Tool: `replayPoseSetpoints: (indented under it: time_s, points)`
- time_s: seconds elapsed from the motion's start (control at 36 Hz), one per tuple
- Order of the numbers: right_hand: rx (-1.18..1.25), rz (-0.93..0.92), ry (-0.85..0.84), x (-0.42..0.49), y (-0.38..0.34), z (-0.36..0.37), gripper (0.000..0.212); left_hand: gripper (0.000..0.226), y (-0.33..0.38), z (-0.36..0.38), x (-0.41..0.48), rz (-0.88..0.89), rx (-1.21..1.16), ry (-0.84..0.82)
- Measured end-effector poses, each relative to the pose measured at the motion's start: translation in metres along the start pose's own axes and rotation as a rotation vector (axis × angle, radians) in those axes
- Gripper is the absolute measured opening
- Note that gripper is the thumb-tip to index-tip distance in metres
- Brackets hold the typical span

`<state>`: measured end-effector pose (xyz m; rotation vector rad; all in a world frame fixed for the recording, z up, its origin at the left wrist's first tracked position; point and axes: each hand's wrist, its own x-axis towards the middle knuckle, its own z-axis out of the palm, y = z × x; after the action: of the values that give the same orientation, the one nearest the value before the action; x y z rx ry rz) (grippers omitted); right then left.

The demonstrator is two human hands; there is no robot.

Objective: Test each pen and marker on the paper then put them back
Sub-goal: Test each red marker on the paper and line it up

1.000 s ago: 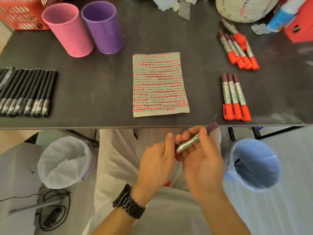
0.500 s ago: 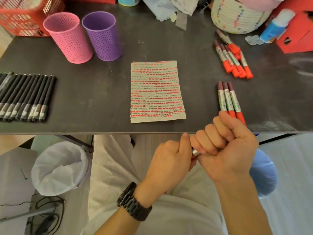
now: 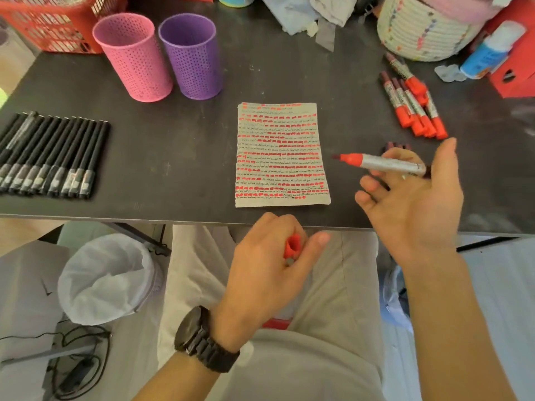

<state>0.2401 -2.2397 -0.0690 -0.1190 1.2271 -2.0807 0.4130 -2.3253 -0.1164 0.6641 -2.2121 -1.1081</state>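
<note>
My right hand [image 3: 414, 198] holds an uncapped red marker [image 3: 382, 163] above the table, its tip pointing left toward the paper [image 3: 282, 154]. The other fingers of that hand are spread. My left hand [image 3: 269, 261] grips the marker's red cap [image 3: 292, 246] just below the table's front edge. The paper lies in the middle of the dark table and is covered with rows of red and black marks. Several red markers [image 3: 411, 108] lie at the right. Behind my right hand a few more marker ends [image 3: 396, 146] show. Several black pens [image 3: 49, 157] lie in a row at the left.
A pink cup [image 3: 133, 56] and a purple cup [image 3: 191, 56] stand at the back left, before a red basket [image 3: 49, 24]. A woven basket [image 3: 419, 30], a blue bottle [image 3: 489, 53] and a red box [image 3: 518, 65] crowd the back right. A white-lined bin [image 3: 107, 276] stands below left.
The hands have pulled apart: the cap came off in my left hand, and my right hand lifted the uncapped marker up over the table to the right of the paper.
</note>
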Motion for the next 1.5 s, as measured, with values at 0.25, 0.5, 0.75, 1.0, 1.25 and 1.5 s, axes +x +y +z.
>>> replayPoseSetpoints:
  time_s: [0.25, 0.5, 0.75, 1.0, 1.25, 1.5]
  points:
    - [-0.337, -0.074, -0.048, 0.013, 0.012, 0.017, 0.051, 0.032, -0.028, 0.028, 0.008, 0.459, 0.36, 0.091]
    - [-0.666, -0.347, 0.0, 0.03, 0.04, 0.003, 0.018, 0.03, -0.055, 0.045, 0.016, 0.481, 0.473, 0.113]
    - [-0.81, -0.426, 0.109, 0.034, 0.047, -0.001, 0.036, 0.031, -0.062, 0.057, 0.015, 0.491, 0.532, 0.218]
    - [-0.914, -0.484, 0.143, 0.038, 0.051, -0.002, 0.03, 0.03, -0.066, 0.064, 0.015, 0.504, 0.538, 0.269]
    - [-0.967, -0.472, 0.133, 0.036, 0.051, 0.001, 0.031, 0.031, -0.069, 0.066, 0.015, 0.516, 0.545, 0.278]
    - [-1.007, -0.477, 0.139, 0.034, 0.05, 0.005, 0.03, 0.03, -0.069, 0.066, 0.015, 0.508, 0.546, 0.273]
